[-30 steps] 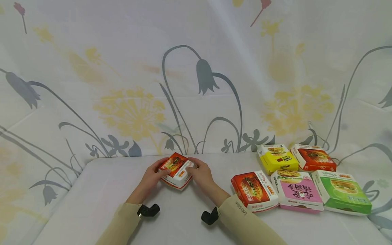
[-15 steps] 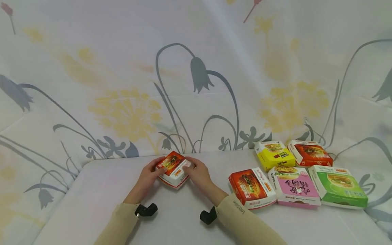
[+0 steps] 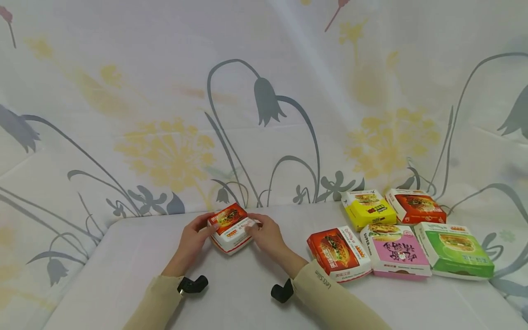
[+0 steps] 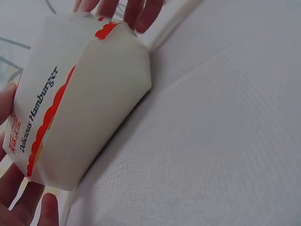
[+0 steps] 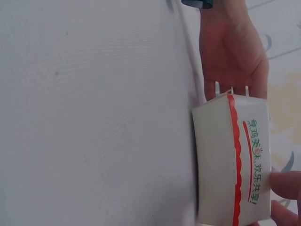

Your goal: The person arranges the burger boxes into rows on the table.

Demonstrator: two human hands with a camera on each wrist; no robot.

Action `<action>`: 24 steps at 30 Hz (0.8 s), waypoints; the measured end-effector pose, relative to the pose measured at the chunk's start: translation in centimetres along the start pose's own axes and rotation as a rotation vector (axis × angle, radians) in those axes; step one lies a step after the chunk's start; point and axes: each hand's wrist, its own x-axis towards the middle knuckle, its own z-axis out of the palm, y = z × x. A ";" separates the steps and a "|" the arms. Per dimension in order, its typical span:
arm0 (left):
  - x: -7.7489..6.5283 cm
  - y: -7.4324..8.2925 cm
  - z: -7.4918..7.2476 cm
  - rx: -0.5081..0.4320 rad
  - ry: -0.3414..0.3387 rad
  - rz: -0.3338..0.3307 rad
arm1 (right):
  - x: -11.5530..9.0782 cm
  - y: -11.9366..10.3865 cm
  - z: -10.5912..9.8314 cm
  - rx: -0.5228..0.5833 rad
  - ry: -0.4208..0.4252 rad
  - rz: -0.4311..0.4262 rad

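A red and white hamburger box (image 3: 232,228), printed with a burger picture, sits low over the white tabletop between two hands. My left hand (image 3: 190,240) grips its left side, thumb on the lid. On the opposite side my right hand (image 3: 270,239) holds it, with the thumb on top. In the left wrist view the box's front (image 4: 89,103) carries "Delicious Hamburger" lettering and a red scalloped lid edge. The box (image 5: 217,160) appears closed in the right wrist view too, close to the cloth; whether its whole base touches is hidden.
To the right lie several similar boxes, close together: a red and white one (image 3: 338,254), a pink one (image 3: 396,252), a green one (image 3: 455,251), a yellow one (image 3: 368,210) and another red one (image 3: 416,207). A floral curtain (image 3: 185,114) rises behind the white table (image 3: 231,302).
The box has turned slightly between the hands, its front corner swinging left. Both hands keep their hold. The head view has shifted a little, so the scenery sits further left. The other boxes stay put.
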 end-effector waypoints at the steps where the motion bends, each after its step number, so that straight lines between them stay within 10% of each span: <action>1: 0.0 0.0 0.0 0.000 0.012 0.001 | 0.0 0.0 0.0 -0.004 0.000 -0.003; 8: 0.1 -0.3 0.1 0.098 0.122 0.017 | 0.0 0.2 0.4 -0.044 0.004 -0.001; 14: -0.4 0.2 0.8 0.307 0.247 0.179 | 0.0 0.1 0.4 -0.094 0.004 0.019; 24: -1.3 0.7 1.2 0.387 0.034 0.276 | 0.0 0.3 0.6 -0.104 0.006 -0.020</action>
